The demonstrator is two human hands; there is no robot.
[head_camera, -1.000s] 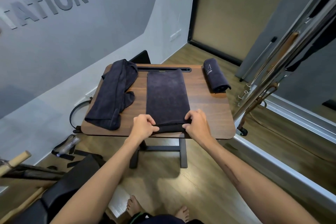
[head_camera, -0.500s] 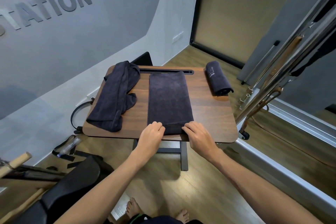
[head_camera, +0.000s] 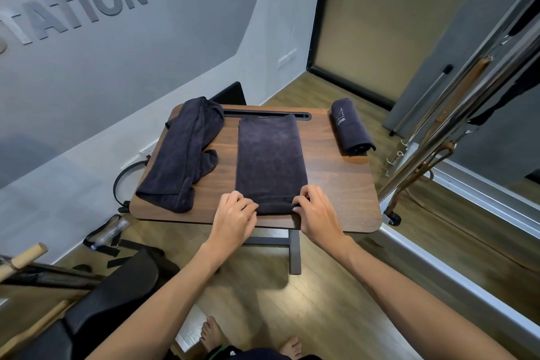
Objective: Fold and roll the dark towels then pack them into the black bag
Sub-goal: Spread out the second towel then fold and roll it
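Note:
A dark towel [head_camera: 270,155], folded into a long strip, lies down the middle of the wooden table [head_camera: 342,184]. Its near end is rolled into a small tube. My left hand [head_camera: 235,218] grips the left end of that roll and my right hand [head_camera: 317,213] grips the right end, fingers curled over it. A loose, crumpled dark towel [head_camera: 184,155] lies on the table's left side. A finished rolled towel [head_camera: 350,131] with a pale logo rests at the far right. A black bag [head_camera: 117,295] sits on the floor at the lower left.
Chrome and wooden exercise-frame bars [head_camera: 455,123] stand close to the table's right side. A black ring [head_camera: 122,181] and straps [head_camera: 108,237] lie on the floor by the left wall. My bare feet [head_camera: 216,336] are below the table's near edge.
The roll at the towel's near end has advanced a little up the strip, and both hands have moved forward with it. The camera has shifted slightly.

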